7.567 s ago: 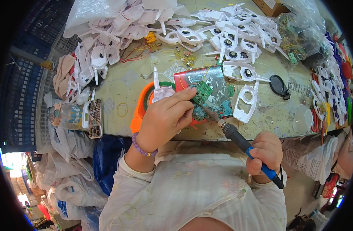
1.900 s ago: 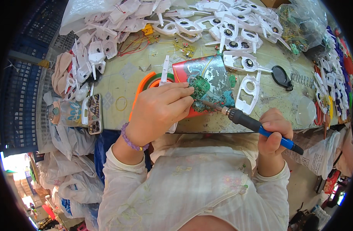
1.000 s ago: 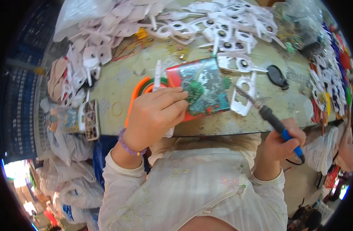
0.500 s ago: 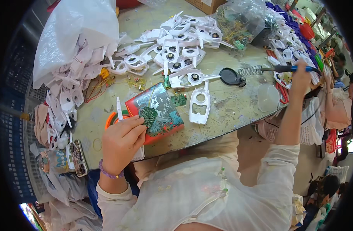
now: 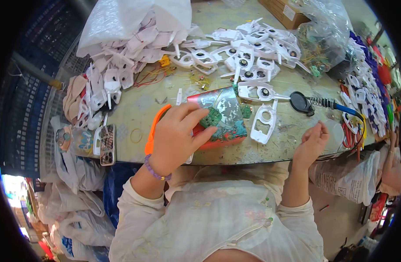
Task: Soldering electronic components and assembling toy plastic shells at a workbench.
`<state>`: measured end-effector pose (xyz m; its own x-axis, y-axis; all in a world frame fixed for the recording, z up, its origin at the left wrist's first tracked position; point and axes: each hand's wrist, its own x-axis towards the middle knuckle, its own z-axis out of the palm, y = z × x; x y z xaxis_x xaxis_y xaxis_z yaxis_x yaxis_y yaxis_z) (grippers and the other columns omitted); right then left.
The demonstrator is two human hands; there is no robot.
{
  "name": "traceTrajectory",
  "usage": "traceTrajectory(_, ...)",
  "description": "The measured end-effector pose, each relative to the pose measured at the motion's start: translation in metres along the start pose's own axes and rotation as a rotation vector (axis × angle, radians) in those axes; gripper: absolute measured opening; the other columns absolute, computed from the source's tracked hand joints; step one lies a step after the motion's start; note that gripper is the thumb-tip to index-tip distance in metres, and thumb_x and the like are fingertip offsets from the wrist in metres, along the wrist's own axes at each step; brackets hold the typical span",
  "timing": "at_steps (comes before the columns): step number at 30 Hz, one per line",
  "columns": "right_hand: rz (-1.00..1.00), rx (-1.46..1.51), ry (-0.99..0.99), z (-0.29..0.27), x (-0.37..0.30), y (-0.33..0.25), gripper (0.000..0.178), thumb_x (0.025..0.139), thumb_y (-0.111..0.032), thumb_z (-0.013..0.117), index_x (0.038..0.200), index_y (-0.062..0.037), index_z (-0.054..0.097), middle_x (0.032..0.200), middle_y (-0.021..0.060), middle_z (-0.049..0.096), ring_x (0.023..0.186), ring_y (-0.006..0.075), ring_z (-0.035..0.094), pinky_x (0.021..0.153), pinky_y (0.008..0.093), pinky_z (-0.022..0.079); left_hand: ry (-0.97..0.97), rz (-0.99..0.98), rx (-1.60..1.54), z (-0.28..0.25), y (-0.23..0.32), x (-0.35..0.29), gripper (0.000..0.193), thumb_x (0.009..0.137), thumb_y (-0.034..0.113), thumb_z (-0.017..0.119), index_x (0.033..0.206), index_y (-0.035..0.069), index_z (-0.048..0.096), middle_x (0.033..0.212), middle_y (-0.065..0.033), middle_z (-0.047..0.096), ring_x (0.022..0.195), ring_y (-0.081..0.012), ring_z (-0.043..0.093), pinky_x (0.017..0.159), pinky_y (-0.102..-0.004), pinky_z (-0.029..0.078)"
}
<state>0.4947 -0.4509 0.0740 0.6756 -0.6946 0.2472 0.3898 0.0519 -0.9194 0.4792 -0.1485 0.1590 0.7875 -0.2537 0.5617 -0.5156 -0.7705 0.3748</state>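
Observation:
My left hand (image 5: pixel 174 135) has its fingers apart over the left side of a red block (image 5: pixel 229 139) with a worn, silvery and blue-green stained top. Its fingertips are at the edge of a green circuit board (image 5: pixel 212 117) on that block. Part of a white plastic piece shows beneath the palm. My right hand (image 5: pixel 312 144) is closed at the table's front edge, its fingers curled with nothing visible in them. Beyond it a blue-handled soldering iron (image 5: pixel 347 110) rests in a coil stand (image 5: pixel 320 101). A white plastic housing (image 5: pixel 264 124) lies right of the block.
More white housings (image 5: pixel 248 56) are heaped at the back. A white plastic bag (image 5: pixel 117 22) spills similar parts at the left. An orange ring-shaped thing (image 5: pixel 156 126) is beside my left hand. A phone (image 5: pixel 107 145) lies at the left edge, and a clear tub (image 5: pixel 333 133) stands at right.
My right hand has let go of the soldering iron, now in its stand, and come down and left. My left hand's fingers have spread beside the board. The whole view has shifted.

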Motion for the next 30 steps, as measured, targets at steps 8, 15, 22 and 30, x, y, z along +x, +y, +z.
traceTrajectory(8, 0.005, 0.01, -0.646, 0.042, -0.052, -0.028, 0.013, 0.087, -0.002, 0.061, 0.099, -0.0024, 0.057, 0.072, -0.0037, 0.052, 0.06, 0.0011, 0.045, 0.054, 0.0159, 0.035, -0.221, -0.181, 0.1, 0.003, 0.007, 0.011, 0.039, 0.07, 0.029, 0.074, 0.098, 0.004, 0.065, 0.087, -0.0096, 0.063, 0.073, -0.0286, 0.059, 0.07, -0.0372, 0.048)
traceTrajectory(15, 0.378, -0.011, -0.991, 0.086, -0.04, -0.047, 0.028, 0.088, -0.008, 0.062, 0.115, -0.0029, 0.057, 0.091, 0.0028, 0.063, 0.075, 0.0067, 0.058, 0.061, 0.0209, 0.046, 0.078, 0.087, -0.052, -0.006, -0.002, -0.008, 0.039, 0.067, 0.013, 0.073, 0.104, 0.006, 0.061, 0.095, -0.0098, 0.065, 0.076, -0.0259, 0.063, 0.065, -0.0329, 0.051)
traceTrajectory(22, 0.611, 0.049, -1.299, 0.128, -0.021, -0.066, 0.048, 0.085, -0.003, 0.058, 0.132, -0.004, 0.046, 0.128, 0.0082, 0.052, 0.083, 0.0096, 0.058, 0.061, 0.0214, 0.046, 0.134, 0.21, -0.324, -0.005, -0.016, -0.025, 0.05, 0.066, -0.003, 0.066, 0.112, 0.007, 0.05, 0.112, -0.0152, 0.062, 0.098, -0.0302, 0.063, 0.081, -0.0351, 0.052)
traceTrajectory(30, 0.461, -0.016, -1.333, 0.142, -0.037, -0.067, 0.017, 0.086, -0.005, 0.061, 0.102, -0.0004, 0.063, 0.09, 0.005, 0.067, 0.075, 0.0084, 0.059, 0.06, 0.0212, 0.048, 0.209, 0.004, -0.556, 0.0, -0.034, -0.042, 0.049, 0.069, -0.003, 0.067, 0.115, 0.004, 0.049, 0.116, -0.0158, 0.06, 0.105, -0.0249, 0.06, 0.088, -0.036, 0.049)
